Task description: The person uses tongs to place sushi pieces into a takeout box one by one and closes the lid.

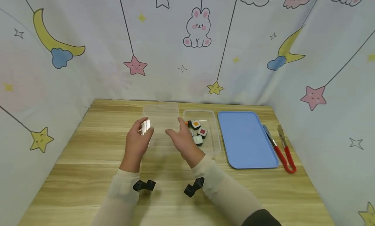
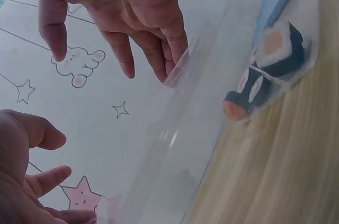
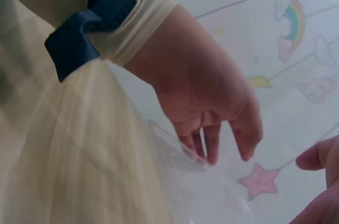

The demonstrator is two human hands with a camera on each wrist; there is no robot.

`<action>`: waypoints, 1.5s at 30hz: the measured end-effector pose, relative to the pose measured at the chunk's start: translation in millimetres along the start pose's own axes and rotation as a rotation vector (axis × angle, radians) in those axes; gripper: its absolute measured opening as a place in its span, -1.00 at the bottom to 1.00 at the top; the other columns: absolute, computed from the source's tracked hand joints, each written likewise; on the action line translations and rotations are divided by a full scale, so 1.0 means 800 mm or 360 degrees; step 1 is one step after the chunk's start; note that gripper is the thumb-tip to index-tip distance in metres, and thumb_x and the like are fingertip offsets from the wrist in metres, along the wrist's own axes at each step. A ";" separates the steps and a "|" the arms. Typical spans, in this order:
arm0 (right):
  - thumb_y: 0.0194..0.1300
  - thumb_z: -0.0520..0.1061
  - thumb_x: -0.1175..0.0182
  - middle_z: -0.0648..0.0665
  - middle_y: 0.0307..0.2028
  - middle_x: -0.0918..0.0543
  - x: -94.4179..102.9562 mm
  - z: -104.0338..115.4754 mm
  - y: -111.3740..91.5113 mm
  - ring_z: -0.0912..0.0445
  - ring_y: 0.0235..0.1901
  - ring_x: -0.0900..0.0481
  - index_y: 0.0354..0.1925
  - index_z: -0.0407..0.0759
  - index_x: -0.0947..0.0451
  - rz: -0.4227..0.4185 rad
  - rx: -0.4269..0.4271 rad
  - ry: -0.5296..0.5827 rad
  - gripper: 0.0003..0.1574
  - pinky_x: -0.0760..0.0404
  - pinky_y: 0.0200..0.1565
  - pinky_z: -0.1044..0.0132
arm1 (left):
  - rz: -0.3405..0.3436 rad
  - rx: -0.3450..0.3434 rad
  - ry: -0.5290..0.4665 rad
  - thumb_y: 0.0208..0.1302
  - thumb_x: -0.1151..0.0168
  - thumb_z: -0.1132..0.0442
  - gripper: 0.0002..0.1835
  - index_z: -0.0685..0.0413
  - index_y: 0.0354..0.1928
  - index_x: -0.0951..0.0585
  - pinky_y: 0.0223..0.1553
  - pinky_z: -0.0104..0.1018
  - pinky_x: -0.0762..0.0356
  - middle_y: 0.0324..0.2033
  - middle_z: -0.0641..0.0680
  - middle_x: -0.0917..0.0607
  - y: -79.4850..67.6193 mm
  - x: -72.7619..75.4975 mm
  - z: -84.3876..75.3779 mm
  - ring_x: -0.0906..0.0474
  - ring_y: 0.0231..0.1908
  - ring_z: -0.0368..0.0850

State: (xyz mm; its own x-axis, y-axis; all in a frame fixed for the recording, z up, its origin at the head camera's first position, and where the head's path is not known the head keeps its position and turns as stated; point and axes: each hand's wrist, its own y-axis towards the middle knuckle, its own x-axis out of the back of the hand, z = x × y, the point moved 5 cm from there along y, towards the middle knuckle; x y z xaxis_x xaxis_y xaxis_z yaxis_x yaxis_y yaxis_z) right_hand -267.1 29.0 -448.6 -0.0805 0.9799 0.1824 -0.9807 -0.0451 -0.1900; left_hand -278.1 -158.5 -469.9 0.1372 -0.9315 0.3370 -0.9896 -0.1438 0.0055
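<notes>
A clear plastic lid [image 1: 161,117] is between my two hands, left of a clear plastic box [image 1: 216,135] with several toy sushi pieces [image 1: 202,132] in it. My left hand [image 1: 136,148] is at the lid's left side, fingers loosely bent and thumb apart. At the opposite side, my right hand [image 1: 187,142] touches the lid's edge with its fingertips; its thumb stands clear in the left wrist view. Part of the sushi is hidden behind the right hand. How firmly the left fingers touch the lid is hard to see.
A blue tray [image 1: 247,139] lies to the right of the box. Beside it are tongs [image 1: 285,154] with red handles. The wooden table [image 1: 88,148] is enclosed by a patterned white curtain [image 1: 164,83].
</notes>
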 end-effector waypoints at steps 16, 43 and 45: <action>0.40 0.05 -0.22 -0.12 0.63 0.02 0.073 0.023 0.007 -0.04 0.58 0.01 0.67 -0.06 0.04 -0.0302 0.0213 -0.0079 0.06 -0.16 0.49 -0.10 | 0.0104 -0.0169 -0.0419 0.43 -0.26 0.22 -0.36 -0.13 0.52 -0.40 0.49 -0.02 -0.21 0.51 0.13 -0.30 0.008 -0.045 -0.061 -0.19 0.52 0.09; 0.46 -0.08 -0.20 -0.08 0.51 -0.20 0.138 0.031 -0.002 -0.02 0.48 -0.20 0.65 0.00 -0.05 -0.0504 0.0372 -0.0010 -0.07 -0.66 -0.21 0.06 | 0.0248 -0.0424 -0.0632 0.42 -0.27 0.36 -0.28 -0.16 0.56 -0.32 0.45 -0.17 -0.28 0.48 -0.01 -0.33 0.001 -0.076 -0.106 -0.26 0.50 -0.06; 0.46 -0.09 -0.21 -0.07 0.50 -0.23 0.143 0.032 -0.002 -0.02 0.50 -0.17 0.64 -0.02 -0.07 -0.0525 0.0399 -0.0012 -0.07 -0.60 0.09 -0.02 | 0.0264 -0.0432 -0.0625 0.43 -0.28 0.35 -0.23 -0.20 0.59 -0.27 0.45 -0.16 -0.27 0.48 -0.02 -0.32 0.000 -0.078 -0.107 -0.25 0.51 -0.05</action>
State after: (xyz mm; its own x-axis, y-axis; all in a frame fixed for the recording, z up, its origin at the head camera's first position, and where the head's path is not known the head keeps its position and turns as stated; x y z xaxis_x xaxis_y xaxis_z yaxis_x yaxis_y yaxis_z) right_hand -279.0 135.8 -402.7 0.2451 0.9483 0.2015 -0.9670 0.2242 0.1208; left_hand -290.5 -71.5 -410.5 -0.0684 -0.9973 -0.0254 -0.9678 0.0602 0.2444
